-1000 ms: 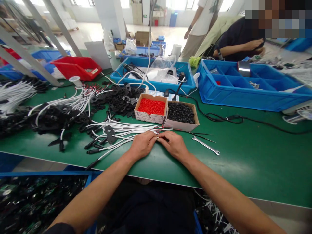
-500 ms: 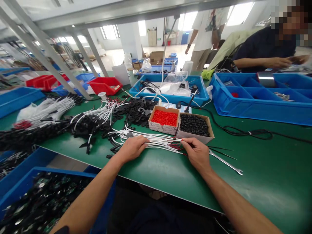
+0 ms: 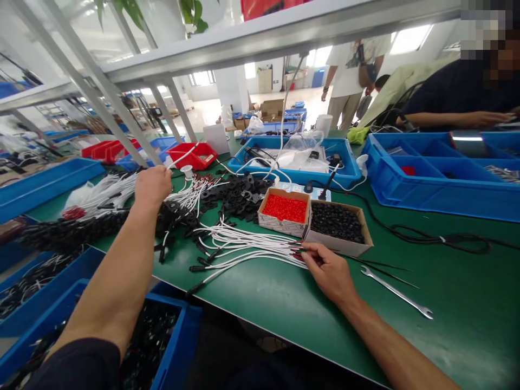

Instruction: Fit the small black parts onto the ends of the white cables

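Note:
My left hand (image 3: 152,187) is raised over the left side of the bench, its fingers closed round a white cable (image 3: 184,156) that sticks out to the upper right. My right hand (image 3: 330,271) rests at the right end of a bundle of white cables (image 3: 247,244), thumb and fingers pinched at the dark red wire ends. The bundle lies flat, with black connectors (image 3: 198,268) at its left end. Thin black strands (image 3: 385,264) come out beyond my right hand. More white cables with red ends (image 3: 189,197) lie near my left hand.
Behind the bundle stand a box of small red parts (image 3: 284,208) and a box of black parts (image 3: 337,222). A wrench (image 3: 396,292) lies at right. Blue bins (image 3: 439,189), a power strip (image 3: 320,190) and black clips (image 3: 239,197) are farther back. Shelf posts (image 3: 101,92) rise at left.
My left hand has left the bundle and moved up and left, now with a white cable in it. My right hand stays at the wire ends. The view has shifted left and up.

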`<state>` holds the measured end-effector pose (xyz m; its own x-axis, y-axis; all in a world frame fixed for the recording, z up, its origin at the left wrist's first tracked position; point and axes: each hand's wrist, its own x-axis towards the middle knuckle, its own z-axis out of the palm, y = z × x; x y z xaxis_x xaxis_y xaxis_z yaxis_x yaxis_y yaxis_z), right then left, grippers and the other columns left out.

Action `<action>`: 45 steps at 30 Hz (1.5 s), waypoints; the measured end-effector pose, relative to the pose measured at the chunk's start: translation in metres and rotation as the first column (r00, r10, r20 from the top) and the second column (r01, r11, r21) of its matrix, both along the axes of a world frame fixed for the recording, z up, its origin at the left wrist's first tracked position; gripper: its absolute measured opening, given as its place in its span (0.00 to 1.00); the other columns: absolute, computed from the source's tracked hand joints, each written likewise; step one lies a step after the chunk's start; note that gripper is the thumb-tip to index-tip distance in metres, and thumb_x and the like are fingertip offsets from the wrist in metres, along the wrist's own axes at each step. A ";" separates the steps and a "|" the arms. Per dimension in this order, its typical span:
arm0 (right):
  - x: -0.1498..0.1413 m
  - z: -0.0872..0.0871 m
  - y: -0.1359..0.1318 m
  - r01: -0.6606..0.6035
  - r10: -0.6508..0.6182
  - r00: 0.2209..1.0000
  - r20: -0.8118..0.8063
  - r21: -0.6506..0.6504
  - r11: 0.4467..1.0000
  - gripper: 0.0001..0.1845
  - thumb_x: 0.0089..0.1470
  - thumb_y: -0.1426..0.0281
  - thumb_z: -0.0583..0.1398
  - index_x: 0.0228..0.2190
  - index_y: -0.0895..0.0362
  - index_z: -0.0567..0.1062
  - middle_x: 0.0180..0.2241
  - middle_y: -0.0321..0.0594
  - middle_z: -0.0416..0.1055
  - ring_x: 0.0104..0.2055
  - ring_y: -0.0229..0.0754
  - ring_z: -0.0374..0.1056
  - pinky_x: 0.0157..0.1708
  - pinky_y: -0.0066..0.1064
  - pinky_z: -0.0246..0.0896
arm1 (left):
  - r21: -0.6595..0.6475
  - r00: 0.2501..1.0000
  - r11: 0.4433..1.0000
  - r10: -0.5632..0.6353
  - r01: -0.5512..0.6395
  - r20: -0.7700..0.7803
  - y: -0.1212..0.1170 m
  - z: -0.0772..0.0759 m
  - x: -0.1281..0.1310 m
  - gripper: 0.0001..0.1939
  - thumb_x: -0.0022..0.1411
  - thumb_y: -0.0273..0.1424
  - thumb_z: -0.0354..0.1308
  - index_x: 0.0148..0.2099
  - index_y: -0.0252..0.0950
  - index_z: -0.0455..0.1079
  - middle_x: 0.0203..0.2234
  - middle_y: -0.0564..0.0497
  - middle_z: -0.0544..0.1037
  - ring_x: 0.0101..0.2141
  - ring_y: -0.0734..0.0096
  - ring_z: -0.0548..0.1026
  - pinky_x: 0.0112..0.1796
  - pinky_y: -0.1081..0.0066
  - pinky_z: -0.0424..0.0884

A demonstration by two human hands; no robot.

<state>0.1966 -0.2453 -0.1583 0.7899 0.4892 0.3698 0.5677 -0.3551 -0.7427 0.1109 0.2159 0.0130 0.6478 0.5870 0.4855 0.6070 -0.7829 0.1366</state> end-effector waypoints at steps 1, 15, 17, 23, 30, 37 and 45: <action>0.000 0.000 0.000 -0.010 0.010 1.000 0.006 -0.012 1.000 0.13 0.60 0.64 0.58 0.45 0.54 0.75 0.33 0.35 0.75 0.30 0.37 0.70 0.34 0.29 0.64 | 0.063 0.996 0.997 0.046 -0.041 -0.083 0.006 0.000 0.008 0.17 0.64 0.37 0.52 0.43 0.27 0.73 0.34 0.39 0.74 0.40 0.53 0.71 0.44 0.50 0.66; 0.000 0.000 -0.002 -0.127 0.133 0.985 0.108 -0.056 0.990 0.12 0.61 0.64 0.57 0.42 0.53 0.77 0.41 0.37 0.76 0.41 0.42 0.73 0.44 0.33 0.66 | 0.008 0.811 0.859 -0.480 0.511 -0.335 -0.119 -0.120 0.122 0.23 0.62 0.29 0.56 0.60 0.41 0.65 0.49 0.42 0.70 0.51 0.57 0.66 0.49 0.60 0.65; 0.001 -0.001 -0.003 -0.125 0.132 0.981 0.141 -0.052 0.991 0.12 0.61 0.64 0.57 0.42 0.52 0.77 0.41 0.37 0.76 0.42 0.43 0.73 0.44 0.35 0.66 | 0.024 0.842 0.883 -0.438 0.468 -0.315 -0.117 -0.117 0.118 0.19 0.61 0.30 0.58 0.55 0.39 0.69 0.46 0.42 0.70 0.50 0.56 0.66 0.48 0.60 0.65; -0.002 0.005 -0.001 -0.071 0.075 0.995 -0.067 0.058 0.996 0.14 0.58 0.59 0.59 0.42 0.54 0.75 0.36 0.39 0.75 0.31 0.42 0.71 0.34 0.34 0.66 | 0.006 0.899 0.899 -0.437 0.437 0.022 -0.136 -0.097 0.073 0.24 0.66 0.32 0.54 0.62 0.38 0.61 0.49 0.43 0.67 0.51 0.63 0.68 0.47 0.66 0.68; -0.013 0.016 0.004 -0.206 0.576 0.550 -0.605 0.570 0.795 0.18 0.60 0.55 0.57 0.41 0.57 0.65 0.39 0.45 0.74 0.31 0.42 0.73 0.25 0.30 0.66 | 0.004 0.506 0.508 -0.859 0.861 0.072 -0.245 -0.116 0.010 0.18 0.69 0.31 0.50 0.60 0.45 0.66 0.50 0.48 0.70 0.50 0.66 0.68 0.51 0.64 0.64; -0.009 0.016 -0.002 -0.128 0.617 0.356 -0.701 0.618 0.776 0.18 0.57 0.57 0.60 0.40 0.58 0.66 0.36 0.45 0.74 0.30 0.40 0.72 0.22 0.27 0.66 | 0.045 0.489 0.488 -0.872 0.872 -0.023 -0.268 -0.148 0.006 0.18 0.70 0.30 0.48 0.59 0.48 0.66 0.49 0.48 0.72 0.49 0.65 0.68 0.49 0.62 0.63; 0.000 0.019 -0.006 0.038 0.471 0.575 -0.669 0.596 0.802 0.15 0.55 0.59 0.61 0.34 0.57 0.66 0.34 0.43 0.75 0.26 0.38 0.69 0.19 0.24 0.60 | -0.142 0.630 0.632 -0.774 0.762 -0.060 -0.262 -0.151 0.004 0.09 0.67 0.34 0.53 0.45 0.36 0.71 0.39 0.45 0.73 0.42 0.62 0.68 0.43 0.63 0.64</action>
<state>0.1964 -0.2510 -0.1397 0.7748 0.6279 -0.0730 -0.2940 0.2557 -0.9210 0.1149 -0.0464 -0.1384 0.9274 -0.1093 0.3577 -0.1938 -0.9584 0.2097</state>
